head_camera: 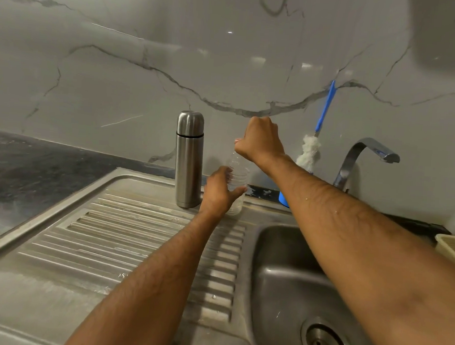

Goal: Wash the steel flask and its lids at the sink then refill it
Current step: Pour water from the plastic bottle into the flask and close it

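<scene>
Fingers (227, 173) of our left hand (220, 192) curl around the body of a clear plastic bottle (238, 177), while our right hand (261, 142) closes over its top, fingers bunched on the cap. The bottle stands upright on the steel draining surface (127, 227). Just beside it, to its left, we see the steel flask (188, 159), upright and capped, its long axis vertical, against the marble wall (120, 72). The sink (281, 282) lies to the right, below the tap (366, 156).

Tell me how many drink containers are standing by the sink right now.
2. The steel flask stands capped at the back of the drainboard; the clear plastic bottle stands just right of it, held by both hands. Others may be out of view.
</scene>
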